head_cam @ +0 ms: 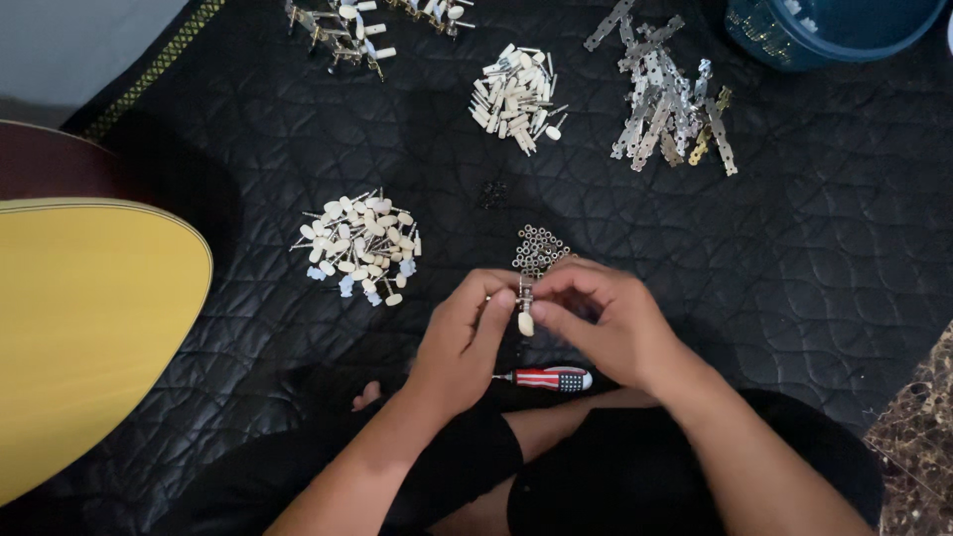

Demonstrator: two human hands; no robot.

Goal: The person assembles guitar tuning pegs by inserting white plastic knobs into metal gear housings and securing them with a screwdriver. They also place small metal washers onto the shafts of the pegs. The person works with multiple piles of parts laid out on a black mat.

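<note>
My left hand (465,333) and my right hand (604,320) meet over the black quilted mat (794,268). Between their fingertips they pinch a small metal part with a cream knob (525,313) hanging from its lower end. Just beyond the fingers lies a pile of small metal rings (537,247). A screwdriver with a red and white striped handle (551,378) rests on my leg below the hands.
A pile of cream-knobbed pegs (359,245) lies to the left and a second pile of cream pegs (514,96) farther back. Perforated metal strips (667,99) sit at the back right beside a blue basin (824,30). A yellow curved body (79,318) fills the left.
</note>
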